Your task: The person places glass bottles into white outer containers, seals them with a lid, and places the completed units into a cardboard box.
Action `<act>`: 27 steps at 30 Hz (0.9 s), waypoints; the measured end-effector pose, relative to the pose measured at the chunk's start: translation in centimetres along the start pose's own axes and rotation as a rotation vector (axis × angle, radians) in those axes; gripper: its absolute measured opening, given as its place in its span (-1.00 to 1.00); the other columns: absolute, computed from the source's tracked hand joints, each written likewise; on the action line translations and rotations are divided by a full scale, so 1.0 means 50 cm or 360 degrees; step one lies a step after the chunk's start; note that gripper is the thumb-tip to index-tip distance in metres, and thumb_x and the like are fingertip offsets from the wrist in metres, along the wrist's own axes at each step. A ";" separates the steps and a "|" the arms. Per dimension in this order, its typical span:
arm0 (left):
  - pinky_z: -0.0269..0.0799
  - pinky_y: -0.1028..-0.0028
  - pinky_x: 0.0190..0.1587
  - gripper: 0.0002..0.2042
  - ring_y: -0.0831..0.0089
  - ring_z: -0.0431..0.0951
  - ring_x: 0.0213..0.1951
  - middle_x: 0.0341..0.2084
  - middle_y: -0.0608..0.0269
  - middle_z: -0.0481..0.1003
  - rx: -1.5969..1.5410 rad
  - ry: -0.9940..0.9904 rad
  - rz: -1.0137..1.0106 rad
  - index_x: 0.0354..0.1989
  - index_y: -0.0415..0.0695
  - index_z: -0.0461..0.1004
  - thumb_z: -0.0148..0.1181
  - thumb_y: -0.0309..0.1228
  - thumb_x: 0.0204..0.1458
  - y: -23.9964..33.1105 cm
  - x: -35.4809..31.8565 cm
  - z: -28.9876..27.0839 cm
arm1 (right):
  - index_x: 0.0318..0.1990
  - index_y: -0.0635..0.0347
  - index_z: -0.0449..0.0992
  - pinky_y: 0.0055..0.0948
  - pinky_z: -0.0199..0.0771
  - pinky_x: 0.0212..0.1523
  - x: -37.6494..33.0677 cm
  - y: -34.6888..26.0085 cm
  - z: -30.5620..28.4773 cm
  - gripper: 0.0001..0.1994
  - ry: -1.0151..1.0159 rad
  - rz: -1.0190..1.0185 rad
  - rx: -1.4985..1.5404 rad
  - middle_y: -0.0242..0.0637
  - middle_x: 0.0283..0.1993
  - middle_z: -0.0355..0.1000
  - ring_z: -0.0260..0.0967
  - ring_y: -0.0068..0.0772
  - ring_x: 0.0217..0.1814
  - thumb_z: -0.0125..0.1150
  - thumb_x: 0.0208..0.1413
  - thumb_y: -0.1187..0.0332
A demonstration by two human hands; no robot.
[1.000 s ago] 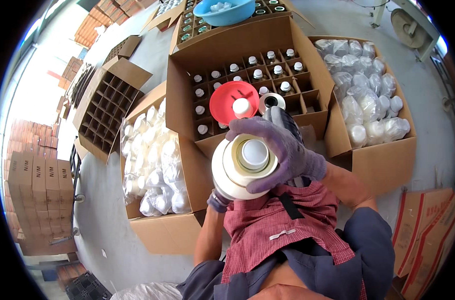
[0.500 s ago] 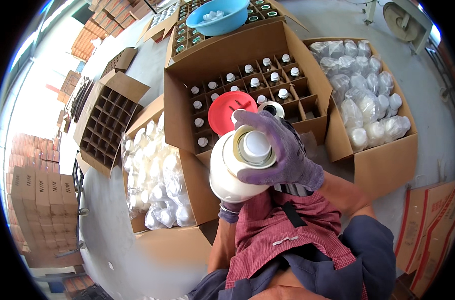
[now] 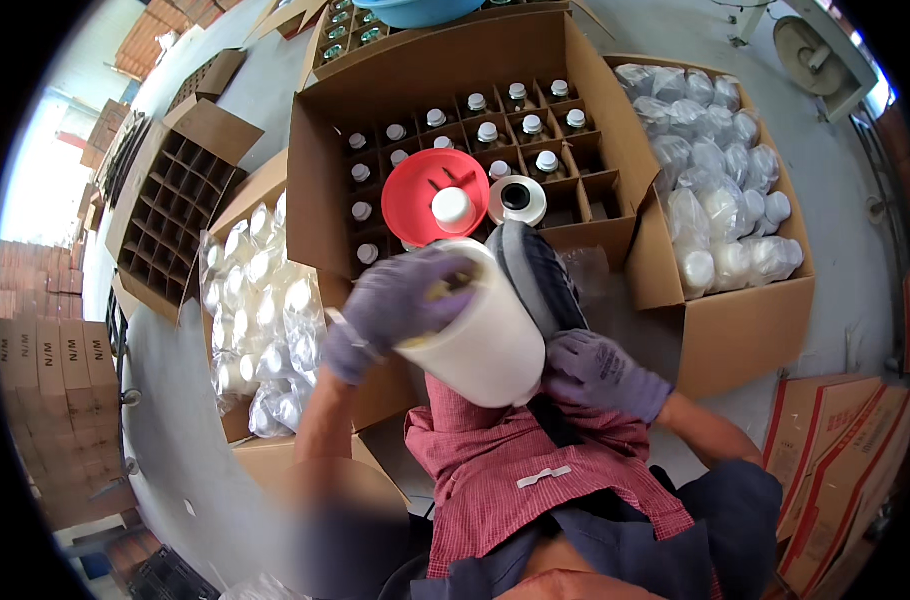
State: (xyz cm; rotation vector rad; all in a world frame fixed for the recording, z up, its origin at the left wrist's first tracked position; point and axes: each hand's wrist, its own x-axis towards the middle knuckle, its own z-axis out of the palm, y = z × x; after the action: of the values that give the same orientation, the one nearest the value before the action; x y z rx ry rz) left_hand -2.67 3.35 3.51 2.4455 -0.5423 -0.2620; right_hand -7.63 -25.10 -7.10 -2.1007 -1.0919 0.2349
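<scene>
Both hands in purple knit gloves. Left hand [image 3: 400,305] wraps the top end of a white plastic bottle [image 3: 480,340], fingers curled over its rim, motion-blurred. Right hand [image 3: 600,370] cups the bottle's lower side from the right, fingers closed against the smooth wall. Bottle is cylindrical, matte white, tilted, held close to the chest just above a red checked shirt [image 3: 535,480]. A dark ribbed shoe sole [image 3: 535,275] pokes up right behind the bottle. Beyond it: open corrugated cardboard carton [image 3: 325,200] with a cardboard grid divider, most cells filled with small dark bottles with white round caps [image 3: 487,132]. A red plastic funnel [image 3: 435,195], round, sits on the grid with a white cap at its centre; a white ring-shaped lid with dark hole [image 3: 517,200] lies just beside it on the right. Right carton [image 3: 735,320] holds crinkly clear bags of white bottles; left carton [image 3: 260,310] the same. Empty divider box [image 3: 170,215] further left. Blue plastic basin [image 3: 425,10] at top edge. Floor is grey concrete.
</scene>
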 end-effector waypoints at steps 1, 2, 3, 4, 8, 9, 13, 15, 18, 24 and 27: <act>0.47 0.30 -0.20 -0.65 0.12 0.57 -0.29 -0.32 0.03 0.53 0.0073 -0.0051 0.0068 -0.18 -0.09 0.54 0.12 -0.07 0.06 -0.008 0.015 0.043 | -0.08 0.25 0.45 -0.25 0.44 -0.13 0.006 0.011 -0.024 -0.68 -0.0244 -0.0078 -0.0245 -0.07 -0.20 0.45 0.44 -0.10 -0.17 0.27 0.02 0.32; 0.47 0.26 -0.18 -0.59 0.09 0.57 -0.29 -0.30 0.01 0.52 0.0227 -0.0184 0.0085 -0.20 -0.07 0.55 0.07 0.03 0.07 -0.008 0.030 0.084 | -0.15 0.25 0.46 -0.24 0.45 -0.17 0.027 0.021 -0.048 -0.74 0.0010 -0.0034 -0.0194 -0.09 -0.25 0.45 0.44 -0.07 -0.21 0.25 0.02 0.34; 0.46 0.24 -0.16 -0.56 0.07 0.57 -0.28 -0.27 0.00 0.50 0.0284 -0.0334 -0.0015 -0.23 -0.07 0.56 0.05 0.08 0.07 -0.017 0.024 0.124 | -0.21 0.24 0.48 -0.22 0.46 -0.21 0.059 0.029 -0.075 -0.80 0.0262 -0.0009 -0.0128 -0.11 -0.30 0.45 0.44 -0.04 -0.25 0.24 0.01 0.37; 0.46 0.22 -0.16 -0.55 0.08 0.56 -0.28 -0.27 0.00 0.50 0.0229 -0.0465 -0.0026 -0.25 -0.07 0.56 0.04 0.10 0.07 -0.049 0.013 0.168 | -0.28 0.23 0.50 -0.21 0.46 -0.25 0.095 0.041 -0.094 -0.85 0.0510 0.0019 -0.0056 -0.12 -0.35 0.45 0.44 -0.01 -0.29 0.22 0.01 0.39; 0.47 0.22 -0.19 -0.52 0.07 0.56 -0.29 -0.30 0.00 0.50 0.0026 -0.0421 -0.0017 -0.28 -0.07 0.56 0.02 0.13 0.05 -0.054 0.013 0.180 | -0.18 0.18 0.47 -0.20 0.39 -0.11 0.267 0.249 -0.053 -0.78 0.0586 0.0075 -0.0248 -0.14 -0.25 0.44 0.42 -0.09 -0.17 0.16 0.05 0.29; 0.47 0.22 -0.20 -0.52 0.07 0.57 -0.29 -0.31 0.00 0.51 -0.0031 -0.0378 0.0033 -0.30 -0.08 0.56 0.02 0.13 0.05 -0.057 0.016 0.179 | -0.09 0.15 0.44 -0.19 0.36 -0.03 0.303 0.314 -0.021 -0.72 0.0460 0.0126 -0.0444 -0.13 -0.14 0.42 0.40 -0.09 -0.08 0.15 0.03 0.30; 0.47 0.24 -0.22 -0.59 0.11 0.56 -0.28 -0.33 0.06 0.51 0.0091 -0.0409 0.0159 -0.32 -0.08 0.55 0.06 0.05 0.05 -0.037 0.061 0.175 | 0.16 0.00 0.29 -0.19 0.29 0.17 0.343 0.567 0.095 -0.50 0.0346 0.0158 -0.1071 -0.12 0.17 0.28 0.31 -0.10 0.14 0.13 -0.01 0.29; 0.47 0.26 -0.23 -0.70 0.16 0.54 -0.27 -0.35 0.13 0.50 0.0134 -0.0418 0.0184 -0.28 -0.06 0.55 0.10 -0.09 0.07 -0.057 0.045 0.178 | 0.20 -0.06 0.27 -0.19 0.32 0.17 0.378 0.595 0.110 -0.47 0.0115 0.0005 -0.0898 -0.09 0.19 0.25 0.31 -0.06 0.15 0.13 -0.01 0.29; 0.46 0.30 -0.14 -0.68 0.16 0.55 -0.23 -0.30 0.03 0.49 -0.0270 0.0057 -0.0149 -0.18 -0.18 0.52 0.11 -0.16 0.10 -0.048 0.054 0.128 | 0.20 -0.08 0.28 -0.18 0.38 0.11 0.373 0.500 0.057 -0.42 -0.0322 0.0438 -0.0910 -0.04 0.14 0.26 0.32 -0.03 0.14 0.23 -0.06 0.28; 0.35 0.39 0.10 -0.40 0.38 0.36 0.14 0.17 0.16 0.28 -0.2208 0.0559 -0.0496 0.36 -0.13 0.02 -0.05 -0.08 0.24 -0.044 0.131 0.114 | 0.17 0.18 0.25 -0.14 0.45 -0.01 0.303 0.221 -0.119 -0.32 0.0919 -0.0228 -0.0545 0.02 0.06 0.27 0.37 0.09 0.00 0.42 -0.11 0.21; 0.39 0.40 0.04 -0.42 0.44 0.40 0.06 0.06 0.22 0.35 -0.2180 0.0410 -0.0024 0.27 -0.10 0.15 -0.11 0.06 0.24 -0.053 0.168 0.135 | 0.14 0.31 0.24 -0.20 0.50 -0.16 0.310 0.110 -0.116 -0.40 0.1064 -0.0369 -0.0486 0.05 0.01 0.31 0.41 0.09 -0.14 0.33 0.00 0.22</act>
State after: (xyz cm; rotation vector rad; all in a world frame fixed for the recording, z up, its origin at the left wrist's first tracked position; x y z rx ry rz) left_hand 3.63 -1.97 -3.93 1.1167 -0.1097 -0.2064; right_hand 8.14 -18.29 -4.18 -2.0420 -0.9736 -0.7374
